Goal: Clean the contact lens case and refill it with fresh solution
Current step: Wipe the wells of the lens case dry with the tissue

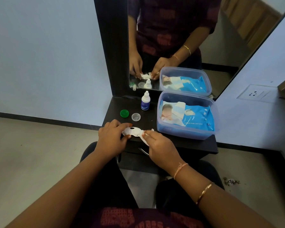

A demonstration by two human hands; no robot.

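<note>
Head view, left hand: the left hand (111,137) is closed around the left end of the contact lens case (131,132), pinning it at the near edge of the dark shelf (184,143).
Head view, right hand: the right hand (160,143) pinches a white wipe (144,139) against the right end of the case, fingers narrow and curled on the cloth.
Case: white, lying flat between the two hands, both wells open; a dark spot shows in the left well, and I cannot tell whether it is dirt or a hole.
Caps: the green cap (124,113) and the clear cap (136,117) lie apart from the case, just behind the left hand.
Solution: the solution bottle (145,101) stands upright and capped behind the caps, near the mirror (171,38).
Wipes: the wet-wipe pack (187,116) sits in a clear plastic tub (161,129) to the right, just beside the working hand.
Step in hand: wiping the wells, by my reading; refilling has not begun.
Doing it well: keep the case held firm, twist a clean corner of the wipe into each well down to the bottom, and run it round the threads.
Risk: the case sits at the shelf edge and could slip off if the hold loosens.
</note>
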